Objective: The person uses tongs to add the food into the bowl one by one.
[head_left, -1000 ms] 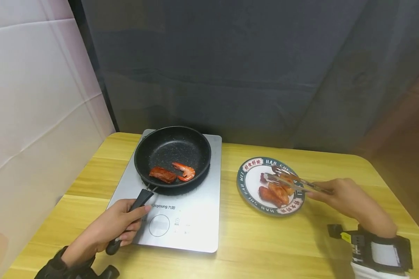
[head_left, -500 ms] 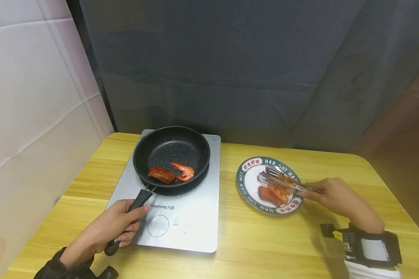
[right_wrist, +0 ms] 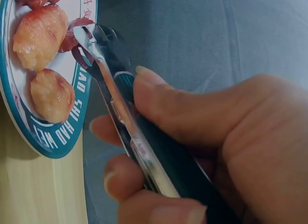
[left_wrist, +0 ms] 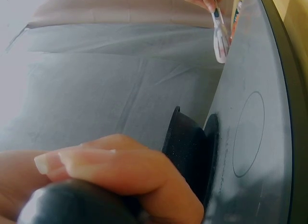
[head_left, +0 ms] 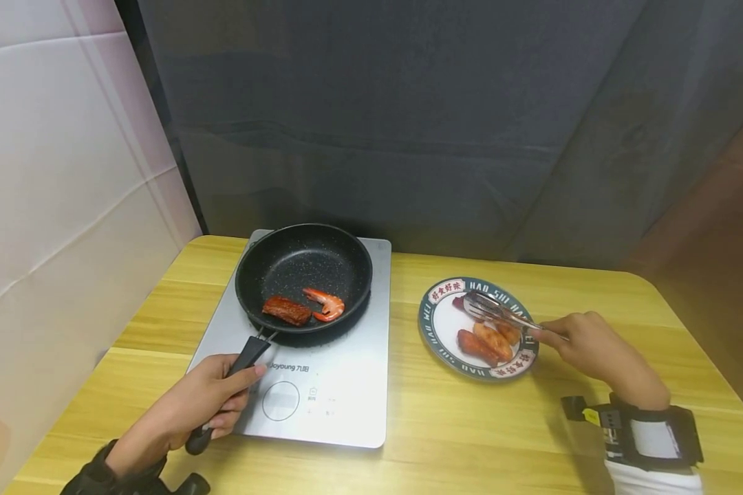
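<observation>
My left hand [head_left: 219, 399] grips the black handle of a frying pan [head_left: 303, 254] that sits on a silver induction cooker. Inside the pan lie a browned slab of meat [head_left: 287, 311] and a cooked shrimp [head_left: 325, 304]. On the right, my right hand [head_left: 594, 347] holds metal food tongs [head_left: 504, 315], squeezed nearly together over a round plate [head_left: 433, 337]. In the right wrist view the tips of the tongs [right_wrist: 118, 98] are at a dark red piece of meat [right_wrist: 70, 41]. Several chicken wing pieces [head_left: 486, 344] rest on the plate beside them.
The induction cooker [head_left: 347, 405] has a round dial mark in front of the pan. Everything stands on a yellow wood-grain table [head_left: 458, 433]. A dark grey cloth [head_left: 408, 137] hangs behind it, and a white cloth [head_left: 68, 172] is at the left.
My right hand has moved a little left, and the tongs have gone from spread to nearly closed at the red meat. My left hand and the pan have stayed in place.
</observation>
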